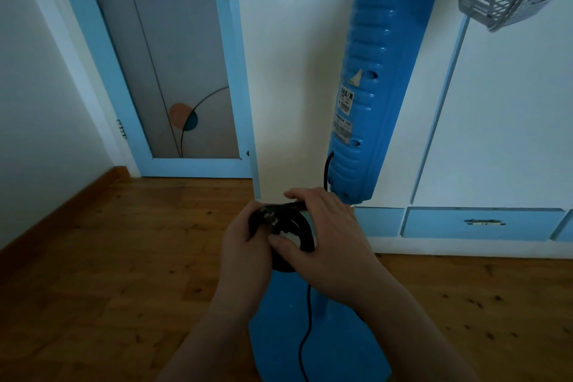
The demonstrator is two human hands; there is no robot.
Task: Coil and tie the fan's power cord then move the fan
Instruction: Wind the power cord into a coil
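A blue pedestal fan [369, 77] stands in front of me, its grille at the top right and its flat blue base [338, 347] on the floor below my arms. Its black power cord [305, 237] is bundled into a small coil between both hands, with the plug lying on top of the coil. My left hand [245, 248] grips the left side of the coil. My right hand [328, 232] curls over its top and right side, thumb pressing the loops. A loose stretch of cord hangs down across the base. Another stretch leaves the fan's column near its lower end.
A wooden floor [108, 257] spreads left and right of the fan. Behind it is a white cabinet front with blue drawers [483, 223]. A blue-framed door [161, 71] stands at the back left, with a white wall along the left side.
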